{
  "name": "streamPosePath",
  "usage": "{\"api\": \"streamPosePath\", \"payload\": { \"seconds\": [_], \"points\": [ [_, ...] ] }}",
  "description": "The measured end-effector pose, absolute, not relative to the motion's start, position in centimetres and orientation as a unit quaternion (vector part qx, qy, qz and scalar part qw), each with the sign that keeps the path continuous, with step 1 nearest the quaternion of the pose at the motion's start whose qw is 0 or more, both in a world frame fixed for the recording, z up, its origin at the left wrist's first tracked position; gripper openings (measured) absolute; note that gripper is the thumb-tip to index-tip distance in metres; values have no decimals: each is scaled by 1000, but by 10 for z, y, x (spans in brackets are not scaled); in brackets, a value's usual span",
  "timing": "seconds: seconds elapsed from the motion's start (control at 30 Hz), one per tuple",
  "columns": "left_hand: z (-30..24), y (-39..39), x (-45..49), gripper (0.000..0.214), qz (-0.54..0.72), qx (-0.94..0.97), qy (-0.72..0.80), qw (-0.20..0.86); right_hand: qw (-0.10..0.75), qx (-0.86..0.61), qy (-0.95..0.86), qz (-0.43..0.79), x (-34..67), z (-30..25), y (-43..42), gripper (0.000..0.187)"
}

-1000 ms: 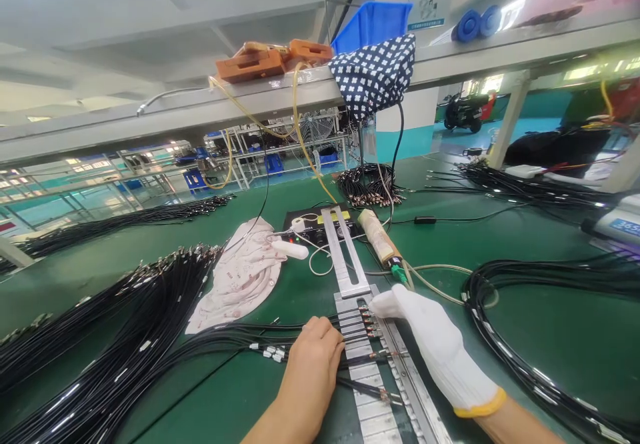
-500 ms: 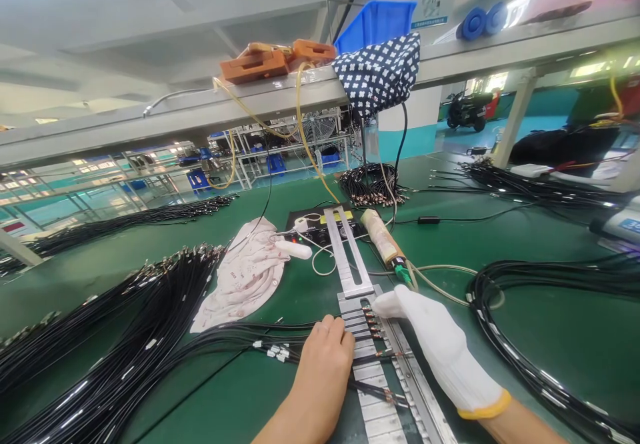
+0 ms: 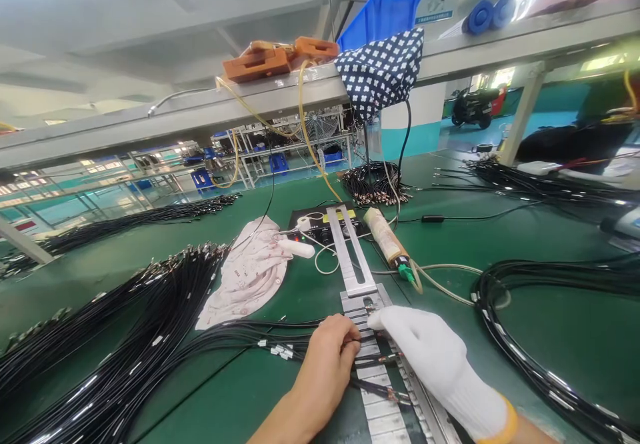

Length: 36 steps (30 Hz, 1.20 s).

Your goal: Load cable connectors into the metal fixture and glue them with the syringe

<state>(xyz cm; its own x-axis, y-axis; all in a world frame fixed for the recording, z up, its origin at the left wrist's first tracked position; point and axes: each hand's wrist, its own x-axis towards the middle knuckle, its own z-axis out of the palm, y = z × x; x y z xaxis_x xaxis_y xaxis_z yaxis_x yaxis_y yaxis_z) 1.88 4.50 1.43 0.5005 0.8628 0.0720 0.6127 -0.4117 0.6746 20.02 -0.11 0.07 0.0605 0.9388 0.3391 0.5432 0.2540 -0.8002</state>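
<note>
My left hand (image 3: 330, 357) is bare, its fingers curled round black cables (image 3: 240, 329) at the left side of a slotted metal fixture (image 3: 377, 401). The cables lie across the slots, with metal-tipped ends at the fixture's right side. My right hand (image 3: 430, 344), in a white glove with a yellow cuff, is closed at the upper slots. Its thumb and fingertips pinch at a cable end, mostly hidden by the glove. One metal tip (image 3: 371, 308) shows just above these fingertips. Lower down, more cable ends (image 3: 395, 396) rest in the fixture. White tags (image 3: 277, 349) sit on the cables left of my bare hand.
A slotted metal plate (image 3: 345, 251) extends behind the fixture onto a black control box (image 3: 317, 221). A wrapped tool with a green tip (image 3: 390, 237) lies right of it. A pale cloth (image 3: 250, 271) and cable bundles (image 3: 165, 304) lie left; coiled cables (image 3: 520, 357) lie right.
My gloved right hand has moved down and slightly left along the fixture, now covering several cable ends. The left hand's fingers have shifted slightly right. The view has tilted a little.
</note>
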Motion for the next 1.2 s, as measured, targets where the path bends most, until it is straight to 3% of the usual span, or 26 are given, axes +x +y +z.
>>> {"api": "streamPosePath", "payload": {
  "seconds": [0.2, 0.37, 0.57, 0.73, 0.83, 1.0, 1.1, 1.2],
  "points": [
    [6, 49, 22, 19, 258, 797, 453, 305, 358, -486, -792, -87, 190, -10, -11, 52],
    [9, 47, 25, 20, 233, 816, 453, 275, 306, -472, -812, -153, 187, -3, -12, 52],
    [12, 30, 24, 36, 65, 900, 412, 122, 293, -465, -815, -184, 184, 3, -17, 50],
    [20, 23, 19, 48, 49, 895, 407, 176, 297, -493, -814, -83, 187, -9, -18, 31],
    [30, 28, 14, 38, 87, 873, 410, 250, 347, -505, -788, 66, 196, -8, -10, 39],
    [46, 30, 6, 14, 90, 841, 458, 273, 563, -499, -519, 405, 213, 6, 8, 59],
    [54, 28, 3, 13, 37, 831, 484, 271, 624, -473, -408, 469, 217, 8, 15, 76],
    [58, 29, -2, 13, 21, 806, 492, 327, 627, -472, -389, 482, 217, 6, 17, 77]
  ]
}}
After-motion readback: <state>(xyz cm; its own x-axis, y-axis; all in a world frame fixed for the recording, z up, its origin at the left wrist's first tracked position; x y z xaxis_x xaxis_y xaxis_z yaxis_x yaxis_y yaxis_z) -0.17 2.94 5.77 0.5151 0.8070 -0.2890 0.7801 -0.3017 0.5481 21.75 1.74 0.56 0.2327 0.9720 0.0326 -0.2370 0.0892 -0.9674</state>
